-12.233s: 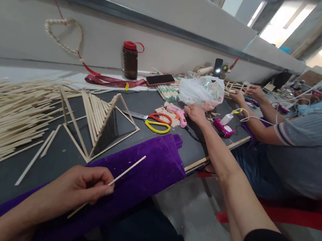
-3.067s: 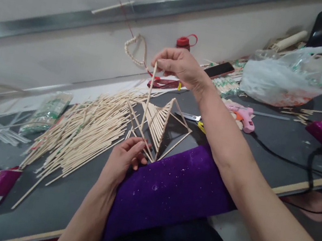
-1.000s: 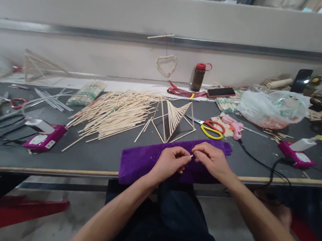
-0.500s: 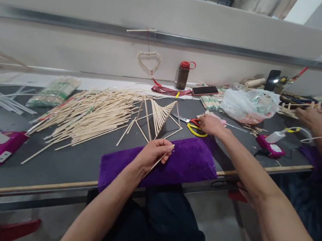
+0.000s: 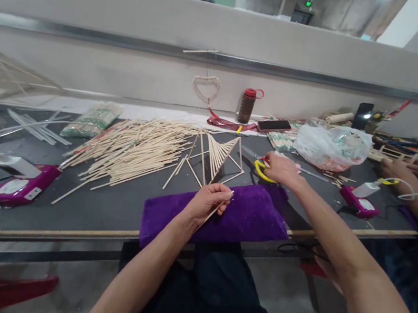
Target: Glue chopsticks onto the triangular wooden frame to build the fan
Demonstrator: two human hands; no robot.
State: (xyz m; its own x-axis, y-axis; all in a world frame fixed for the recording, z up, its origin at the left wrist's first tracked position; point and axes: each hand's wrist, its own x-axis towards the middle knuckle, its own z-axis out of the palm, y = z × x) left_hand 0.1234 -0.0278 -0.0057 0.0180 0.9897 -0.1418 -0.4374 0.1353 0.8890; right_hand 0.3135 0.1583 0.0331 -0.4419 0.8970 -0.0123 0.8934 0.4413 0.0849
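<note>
- The left hand point(image 5: 209, 202) pinches a thin stick point(image 5: 209, 217) between thumb and fingers, just above the purple cloth point(image 5: 254, 218) that lies over the front edge of the tabletop point(image 5: 99, 212).
- The right hand point(image 5: 282, 169) has just left that stick, where both hands met a second ago, and its fingers now curl onto the handles of the scissors point(image 5: 259, 171) (the blades are blurred, so how far they part I cannot tell).
- That shift leaves the stick in the left hand alone and a cutting tool in the other; the handles look more tipped than half a second ago, so I judge the scissors are being lifted.
- Just behind the cloth stands the stick frame point(image 5: 216, 156), apart from the held stick.
- Left of it, the heap of sticks point(image 5: 141, 150) reaches toward the back edge.
- Near the back edge are a bottle point(image 5: 246, 108) and a phone point(image 5: 274, 126).
- Toward the right edge sits a plastic bag point(image 5: 331, 146), with a co-worker's hand point(image 5: 396, 172) beyond.
</note>
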